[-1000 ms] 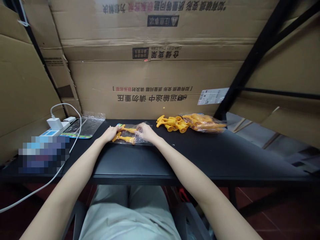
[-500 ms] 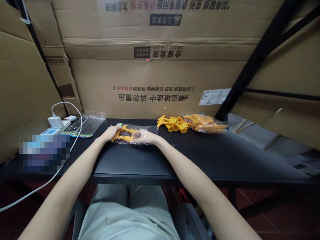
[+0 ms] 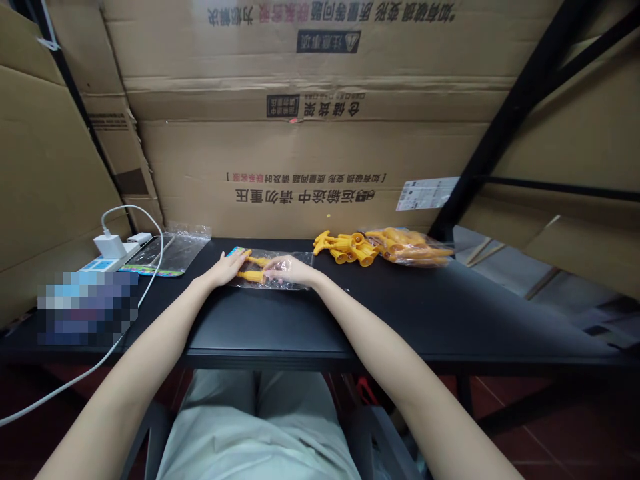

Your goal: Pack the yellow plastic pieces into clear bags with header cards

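A clear plastic bag [image 3: 300,280] with a colourful strip along its left end lies on the black table. In it are two yellow plastic pieces [image 3: 254,275] with ribbed, flared ends pointing right. My left hand [image 3: 227,269] lies flat across the bag's left end, fingers stretched out, covering part of the pieces. On the right, my right hand [image 3: 287,270] is bent at the pieces' flared ends, fingers curled around the nearer one. Shiny film shows over the right hand, so it seems to be inside the bag.
Several loose yellow pieces [image 3: 350,248] lie at the back, beside a filled clear bag [image 3: 410,248]. A flat clear bag [image 3: 183,250] lies at the left, near a power strip [image 3: 105,263] with a white charger and cable [image 3: 145,293]. Cardboard [image 3: 310,147] stands behind the table.
My left hand has flattened and shifted slightly right over the pieces, covering their left part. My right hand stays at the flared ends, its fingers a little more curled.
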A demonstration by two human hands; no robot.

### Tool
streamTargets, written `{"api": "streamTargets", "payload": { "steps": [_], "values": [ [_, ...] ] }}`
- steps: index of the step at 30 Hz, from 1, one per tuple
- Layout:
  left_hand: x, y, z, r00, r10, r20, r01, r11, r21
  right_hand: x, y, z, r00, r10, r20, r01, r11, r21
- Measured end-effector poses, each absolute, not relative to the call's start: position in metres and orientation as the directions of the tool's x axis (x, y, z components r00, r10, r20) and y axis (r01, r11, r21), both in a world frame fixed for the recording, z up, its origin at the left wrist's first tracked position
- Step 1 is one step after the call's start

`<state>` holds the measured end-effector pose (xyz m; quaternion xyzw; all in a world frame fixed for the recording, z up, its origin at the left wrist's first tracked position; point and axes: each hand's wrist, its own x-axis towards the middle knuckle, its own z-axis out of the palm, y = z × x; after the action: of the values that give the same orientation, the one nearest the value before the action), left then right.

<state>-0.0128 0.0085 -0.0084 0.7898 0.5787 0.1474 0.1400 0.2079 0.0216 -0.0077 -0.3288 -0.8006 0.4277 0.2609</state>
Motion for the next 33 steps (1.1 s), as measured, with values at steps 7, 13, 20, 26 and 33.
{"api": "streamTargets", "payload": {
  "steps": [7,13,20,26,33],
  "values": [
    [-0.002,0.005,-0.012,0.3,0.954,-0.024,0.922,-0.284,0.263,0.21,0.035,-0.019,-0.578,0.778,0.245,0.314,0.49,-0.813],
    [-0.002,0.006,-0.011,0.297,0.954,-0.046,0.927,-0.277,0.254,0.211,0.041,-0.023,-0.596,0.76,0.257,0.319,0.518,-0.793],
    [-0.003,0.006,-0.01,0.294,0.954,-0.059,0.926,-0.269,0.264,0.211,0.043,-0.026,-0.52,0.799,0.302,0.356,0.524,-0.774],
    [-0.006,0.008,-0.011,0.266,0.963,-0.043,0.931,-0.245,0.271,0.209,0.037,-0.02,-0.494,0.827,0.268,0.4,0.49,-0.774],
    [-0.035,0.024,-0.018,0.149,0.989,-0.017,0.962,-0.141,0.234,0.228,0.052,-0.008,-0.172,0.928,0.331,0.516,0.371,-0.772]
  ]
}}
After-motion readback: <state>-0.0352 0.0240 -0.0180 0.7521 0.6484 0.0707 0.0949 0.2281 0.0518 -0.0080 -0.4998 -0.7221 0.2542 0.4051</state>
